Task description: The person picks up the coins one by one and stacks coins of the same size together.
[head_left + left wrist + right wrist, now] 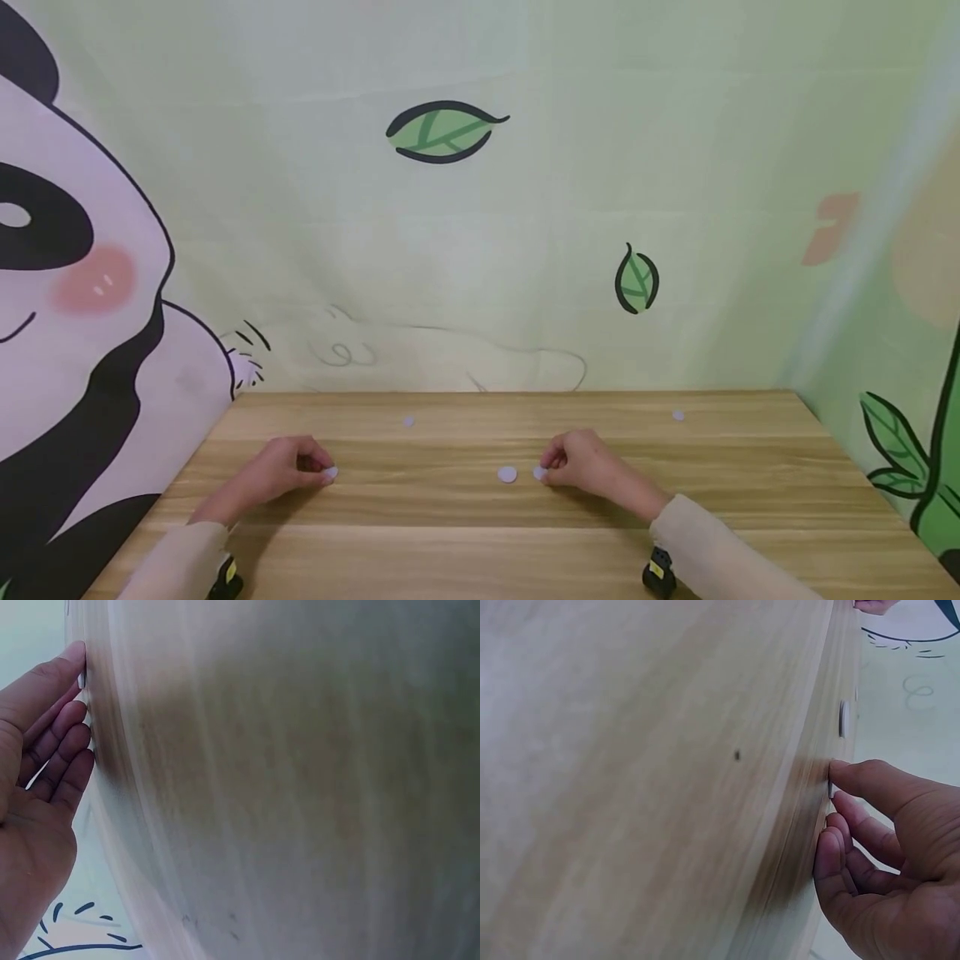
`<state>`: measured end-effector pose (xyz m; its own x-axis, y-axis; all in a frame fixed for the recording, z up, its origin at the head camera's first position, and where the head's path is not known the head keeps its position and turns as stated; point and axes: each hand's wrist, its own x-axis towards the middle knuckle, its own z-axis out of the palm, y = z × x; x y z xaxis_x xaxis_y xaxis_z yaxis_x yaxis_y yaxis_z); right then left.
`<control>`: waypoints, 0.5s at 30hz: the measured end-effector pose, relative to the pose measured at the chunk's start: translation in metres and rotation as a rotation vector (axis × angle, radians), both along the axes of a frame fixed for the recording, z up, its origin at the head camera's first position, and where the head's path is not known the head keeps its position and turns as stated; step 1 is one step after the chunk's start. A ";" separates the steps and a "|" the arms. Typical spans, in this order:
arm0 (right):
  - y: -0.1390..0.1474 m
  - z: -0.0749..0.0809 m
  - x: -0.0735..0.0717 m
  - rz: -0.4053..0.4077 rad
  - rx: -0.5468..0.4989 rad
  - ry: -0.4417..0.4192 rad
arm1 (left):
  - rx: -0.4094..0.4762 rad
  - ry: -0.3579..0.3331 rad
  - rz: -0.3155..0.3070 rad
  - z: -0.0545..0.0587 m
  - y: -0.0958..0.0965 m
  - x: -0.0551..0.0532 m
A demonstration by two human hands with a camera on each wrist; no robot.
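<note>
We judge the work midway: the left hand (281, 467) pinches one disc (332, 472) toward the left of the table (420, 554), the right hand (587, 463) another disc (538, 472) mid-table; three loose discs (507, 474) lie unheld, two near its far edge.

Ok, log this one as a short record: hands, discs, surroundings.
Left hand: pinches a white disc
Right hand: pinches another white disc
Loose disc: on the table, just left of the right hand's disc
Farther back: two small pale pieces, one left of center, one at right
Surface: wood-grain
Backdrop: printed with a panda and leaves
</note>
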<state>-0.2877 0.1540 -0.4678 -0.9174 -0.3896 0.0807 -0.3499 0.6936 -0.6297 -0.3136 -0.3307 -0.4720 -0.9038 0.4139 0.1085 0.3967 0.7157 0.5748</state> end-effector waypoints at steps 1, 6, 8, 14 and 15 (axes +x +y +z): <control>0.000 0.000 0.000 0.002 0.001 -0.002 | -0.001 0.003 0.001 -0.001 -0.001 0.000; -0.002 0.001 -0.002 0.010 0.005 0.019 | 0.017 0.017 -0.007 -0.002 -0.002 0.000; -0.002 0.002 -0.002 0.012 0.001 0.028 | 0.024 0.020 -0.012 -0.001 -0.002 0.000; 0.000 0.003 0.001 0.011 -0.008 0.009 | 0.008 0.016 -0.027 0.000 0.002 -0.001; 0.000 0.003 0.001 0.006 -0.012 0.005 | 0.008 0.017 -0.028 0.001 0.003 -0.001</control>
<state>-0.2863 0.1540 -0.4648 -0.9145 -0.3945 0.0902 -0.3577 0.6836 -0.6363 -0.3150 -0.3280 -0.4715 -0.8902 0.4377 0.1267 0.4258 0.6999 0.5735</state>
